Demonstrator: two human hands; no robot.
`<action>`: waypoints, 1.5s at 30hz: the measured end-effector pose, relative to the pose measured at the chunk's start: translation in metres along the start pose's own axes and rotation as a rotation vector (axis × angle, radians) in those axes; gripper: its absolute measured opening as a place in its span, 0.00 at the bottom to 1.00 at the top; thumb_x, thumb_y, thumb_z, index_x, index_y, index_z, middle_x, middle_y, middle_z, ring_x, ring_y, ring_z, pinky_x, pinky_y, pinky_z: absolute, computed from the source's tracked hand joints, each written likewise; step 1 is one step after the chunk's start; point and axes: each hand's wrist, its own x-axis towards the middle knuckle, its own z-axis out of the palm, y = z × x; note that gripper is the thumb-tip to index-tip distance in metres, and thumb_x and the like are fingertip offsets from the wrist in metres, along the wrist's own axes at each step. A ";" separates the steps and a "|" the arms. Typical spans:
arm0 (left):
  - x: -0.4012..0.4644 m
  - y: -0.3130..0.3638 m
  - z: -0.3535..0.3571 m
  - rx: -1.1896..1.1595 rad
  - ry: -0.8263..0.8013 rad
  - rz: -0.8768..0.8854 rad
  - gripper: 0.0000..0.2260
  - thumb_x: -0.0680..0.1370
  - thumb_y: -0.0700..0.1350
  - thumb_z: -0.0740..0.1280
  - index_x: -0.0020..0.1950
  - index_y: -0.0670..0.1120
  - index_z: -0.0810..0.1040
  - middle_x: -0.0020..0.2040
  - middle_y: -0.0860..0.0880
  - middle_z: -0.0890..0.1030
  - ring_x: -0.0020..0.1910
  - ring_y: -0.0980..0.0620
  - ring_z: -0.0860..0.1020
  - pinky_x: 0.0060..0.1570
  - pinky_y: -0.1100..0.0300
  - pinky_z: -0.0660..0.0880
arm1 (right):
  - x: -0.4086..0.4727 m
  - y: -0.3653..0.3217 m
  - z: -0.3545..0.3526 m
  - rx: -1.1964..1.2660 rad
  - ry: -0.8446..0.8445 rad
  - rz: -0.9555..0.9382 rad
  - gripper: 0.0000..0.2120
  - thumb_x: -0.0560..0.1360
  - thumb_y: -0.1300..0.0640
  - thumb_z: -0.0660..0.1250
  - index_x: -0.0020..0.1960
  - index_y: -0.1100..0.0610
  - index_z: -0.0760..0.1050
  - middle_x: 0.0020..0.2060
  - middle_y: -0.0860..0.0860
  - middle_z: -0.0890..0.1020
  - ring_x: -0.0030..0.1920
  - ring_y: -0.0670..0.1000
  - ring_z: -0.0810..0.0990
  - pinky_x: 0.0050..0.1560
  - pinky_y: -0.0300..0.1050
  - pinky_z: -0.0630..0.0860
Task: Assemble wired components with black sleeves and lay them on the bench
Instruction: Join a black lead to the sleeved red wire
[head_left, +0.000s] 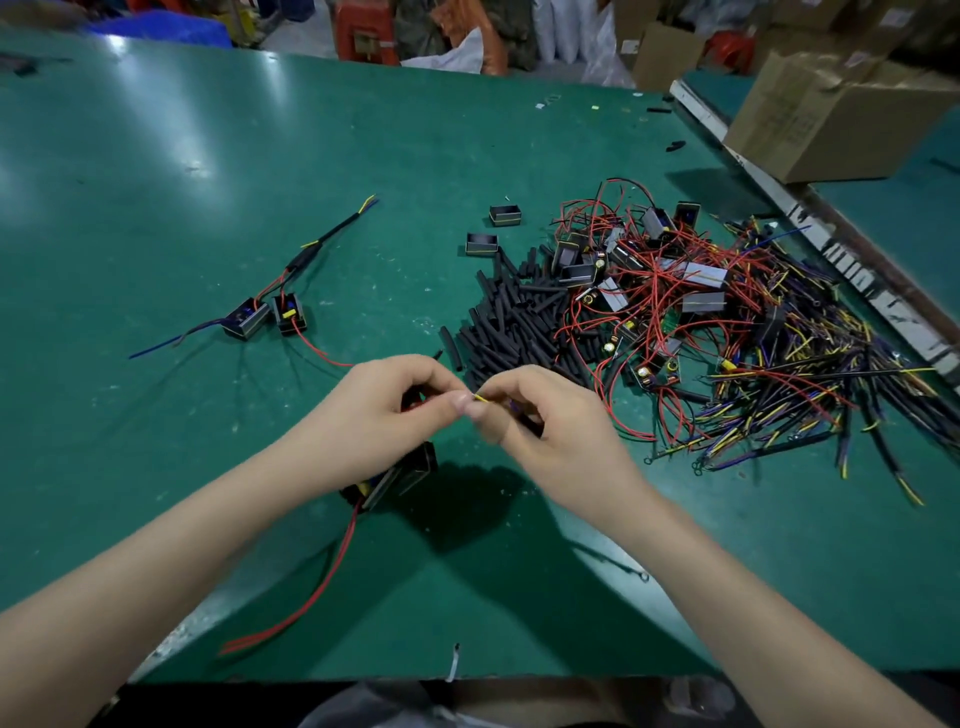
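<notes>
Above the green desk (156, 182), both hands meeting at the fingertips: left hand (387, 410) and right hand (545, 421) curled, pinching a thin yellow wire (482, 399) between them. Under the left wrist, a black wired component (400, 475) trailing red leads (311, 592), possibly held. Left, a finished sleeved assembly (270, 306). Right, loose black sleeves (519, 317) beside tangled wired parts (701, 312).

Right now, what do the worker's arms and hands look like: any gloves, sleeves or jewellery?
Both hands, left and right, are bare: no gloves, rings or watch show. The forearms are uncovered too, with no sleeve reaching into view. Fingernails look short and unpainted.
</notes>
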 end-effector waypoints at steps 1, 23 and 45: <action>0.001 0.001 -0.002 -0.092 -0.063 -0.058 0.06 0.75 0.52 0.68 0.41 0.53 0.80 0.32 0.56 0.76 0.30 0.59 0.69 0.33 0.65 0.66 | -0.003 0.002 0.000 -0.070 0.009 -0.076 0.10 0.76 0.52 0.69 0.49 0.59 0.79 0.36 0.42 0.72 0.35 0.41 0.70 0.37 0.41 0.71; -0.002 0.005 -0.012 -0.328 -0.429 -0.218 0.11 0.71 0.59 0.69 0.38 0.53 0.82 0.28 0.56 0.64 0.28 0.57 0.60 0.28 0.64 0.57 | -0.006 0.004 -0.012 -0.183 0.045 -0.350 0.11 0.78 0.52 0.65 0.49 0.58 0.83 0.38 0.52 0.78 0.34 0.54 0.76 0.28 0.51 0.74; 0.001 -0.001 -0.009 0.460 -0.140 0.465 0.12 0.80 0.50 0.61 0.47 0.45 0.79 0.39 0.57 0.70 0.37 0.60 0.70 0.39 0.66 0.68 | 0.012 -0.005 -0.012 0.573 -0.512 0.760 0.11 0.80 0.52 0.61 0.40 0.53 0.76 0.28 0.45 0.67 0.24 0.42 0.69 0.20 0.31 0.58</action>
